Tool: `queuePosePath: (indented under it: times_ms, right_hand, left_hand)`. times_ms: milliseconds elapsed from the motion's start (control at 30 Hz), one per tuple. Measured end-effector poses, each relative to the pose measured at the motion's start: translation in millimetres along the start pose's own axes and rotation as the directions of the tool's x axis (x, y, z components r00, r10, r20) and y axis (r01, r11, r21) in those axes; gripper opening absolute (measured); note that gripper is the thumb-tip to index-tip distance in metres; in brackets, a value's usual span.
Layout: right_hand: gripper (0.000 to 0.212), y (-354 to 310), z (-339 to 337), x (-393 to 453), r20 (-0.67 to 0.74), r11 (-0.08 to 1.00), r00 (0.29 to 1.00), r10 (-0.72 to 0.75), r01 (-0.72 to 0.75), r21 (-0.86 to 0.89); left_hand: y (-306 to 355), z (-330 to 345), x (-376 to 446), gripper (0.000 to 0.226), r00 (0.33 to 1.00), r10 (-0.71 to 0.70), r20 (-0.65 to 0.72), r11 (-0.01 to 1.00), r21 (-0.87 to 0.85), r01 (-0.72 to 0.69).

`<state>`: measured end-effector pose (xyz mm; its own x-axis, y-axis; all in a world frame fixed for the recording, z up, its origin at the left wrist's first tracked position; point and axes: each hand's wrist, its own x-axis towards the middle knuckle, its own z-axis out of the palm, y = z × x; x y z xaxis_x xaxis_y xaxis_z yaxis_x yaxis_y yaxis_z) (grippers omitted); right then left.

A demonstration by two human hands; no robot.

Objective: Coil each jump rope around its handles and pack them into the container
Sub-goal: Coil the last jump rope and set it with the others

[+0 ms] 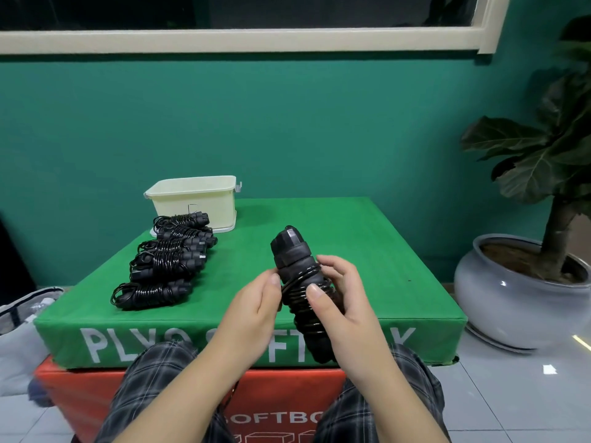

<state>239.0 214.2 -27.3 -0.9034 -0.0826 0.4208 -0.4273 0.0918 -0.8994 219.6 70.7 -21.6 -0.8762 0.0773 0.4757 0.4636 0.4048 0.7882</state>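
Note:
I hold a black jump rope (292,251) upright over the front of the green box (367,251); its cord is partly wound round the paired handles. My right hand (335,292) grips the handles from the right, thumb across the coils. My left hand (256,302) pinches the cord at the left side of the bundle. Several coiled black jump ropes (166,260) lie in a row on the box's left part. The cream plastic container (195,196) stands at the back left, just behind that row.
The green soft box sits on a red box (80,398). A potted plant in a grey pot (518,289) stands on the tiled floor at right. Cloth and a bag (22,314) lie at left. My knees in checked trousers are below the box front.

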Motion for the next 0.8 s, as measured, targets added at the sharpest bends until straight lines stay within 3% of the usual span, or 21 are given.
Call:
queuePosePath:
  times_ms: [67, 200, 433, 533, 600, 700, 800]
  right_hand:
    - [0.035, -5, 2, 0, -0.016, 0.994, 0.997, -0.078, 0.077, -0.079]
    - [0.036, -6, 0, 2, -0.065, 0.976, 0.986, -0.154, 0.142, -0.167]
    - [0.034, -7, -9, 5, -0.092, 0.993, 0.995, 0.026, -0.036, -0.110]
    - [0.039, -10, -11, 5, -0.101, 0.989, 0.991, 0.087, -0.098, -0.113]
    - [0.054, -12, -9, 3, -0.047, 0.973, 0.994, 0.102, -0.109, -0.202]
    - [0.095, -10, -5, 2, 0.000, 0.910, 0.993, 0.118, -0.109, -0.400]
    - [0.105, -4, -5, 2, -0.038, 0.849, 0.993, 0.111, -0.115, -0.516]
  left_hand:
    - [-3, -2, 0, 0.031, 1.000, 0.019, -0.019, 1.000, 0.018, -0.019]
    - [-2, -5, 0, 0.037, 0.995, 0.089, -0.034, 0.993, 0.083, -0.086]
    - [1, -6, -6, 0.042, 0.993, 0.119, -0.011, 0.986, 0.119, -0.117]
    - [4, -5, -7, 0.033, 0.995, 0.099, -0.005, 0.982, 0.164, -0.097]
    - [5, -5, -5, 0.031, 0.994, 0.104, -0.032, 0.977, 0.189, -0.097]
    - [5, -6, -4, 0.030, 0.995, 0.088, -0.049, 0.974, 0.213, -0.076]
    - [6, -6, -5, 0.025, 0.997, 0.074, -0.014, 0.971, 0.228, -0.069]
